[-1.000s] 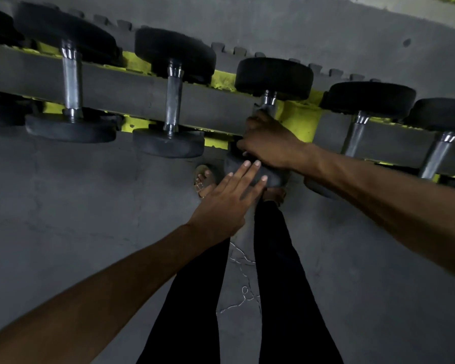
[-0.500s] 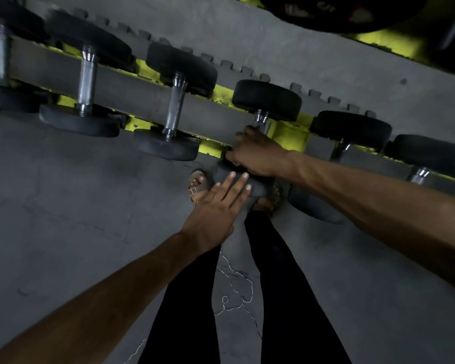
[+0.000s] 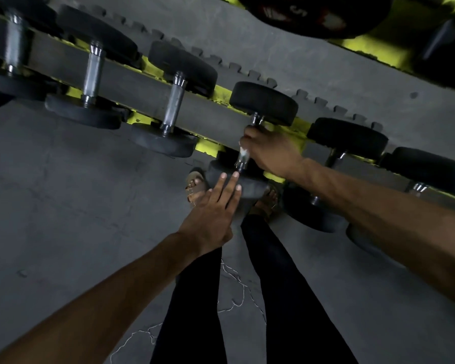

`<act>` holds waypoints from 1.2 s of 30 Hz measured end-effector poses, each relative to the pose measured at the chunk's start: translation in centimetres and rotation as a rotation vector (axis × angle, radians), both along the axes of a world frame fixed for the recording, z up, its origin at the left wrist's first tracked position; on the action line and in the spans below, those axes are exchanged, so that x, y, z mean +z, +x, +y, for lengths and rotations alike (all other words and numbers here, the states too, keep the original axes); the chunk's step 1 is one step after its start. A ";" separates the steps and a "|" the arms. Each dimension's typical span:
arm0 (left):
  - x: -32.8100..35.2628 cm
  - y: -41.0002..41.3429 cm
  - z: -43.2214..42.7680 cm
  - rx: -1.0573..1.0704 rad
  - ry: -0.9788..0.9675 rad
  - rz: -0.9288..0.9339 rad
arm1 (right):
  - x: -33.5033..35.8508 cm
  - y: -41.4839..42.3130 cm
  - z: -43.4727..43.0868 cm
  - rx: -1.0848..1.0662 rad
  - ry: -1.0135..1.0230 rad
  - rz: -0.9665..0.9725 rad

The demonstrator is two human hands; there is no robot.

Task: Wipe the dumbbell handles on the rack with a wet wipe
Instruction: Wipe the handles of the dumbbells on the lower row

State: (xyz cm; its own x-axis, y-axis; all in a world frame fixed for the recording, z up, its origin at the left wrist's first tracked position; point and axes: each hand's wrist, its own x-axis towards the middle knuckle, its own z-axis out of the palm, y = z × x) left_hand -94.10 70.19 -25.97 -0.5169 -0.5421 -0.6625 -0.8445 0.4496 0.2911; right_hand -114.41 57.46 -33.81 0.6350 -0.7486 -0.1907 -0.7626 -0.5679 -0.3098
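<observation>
At frame centre, the right hand (image 3: 271, 151) is curling its fingers round a white wet wipe (image 3: 244, 153) on the round chrome handle (image 3: 241, 164). The left hand (image 3: 210, 214) is laying straight fingers on the near matte rubber head (image 3: 250, 189). The dumbbell (image 3: 264, 103) is lying across the grey-and-yellow rack (image 3: 142, 82), its long axis running almost vertically in the frame.

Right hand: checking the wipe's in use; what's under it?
A bit of white wet wipe shows under the right hand, on the dumbbell handle. The hand covers the rest of the wipe.
</observation>
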 end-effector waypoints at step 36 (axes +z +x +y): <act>-1.2 -0.2 0.8 -0.063 -0.085 -0.024 | -4.7 4.1 -1.6 -2.008 0.993 -1.476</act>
State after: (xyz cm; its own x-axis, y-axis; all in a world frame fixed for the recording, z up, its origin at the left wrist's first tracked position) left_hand -94.31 70.95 -27.15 -0.5363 -0.5635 -0.6285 -0.8200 0.5241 0.2298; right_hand -110.29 55.83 -38.50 -0.2166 -0.3321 -0.9181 0.7551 0.5391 -0.3731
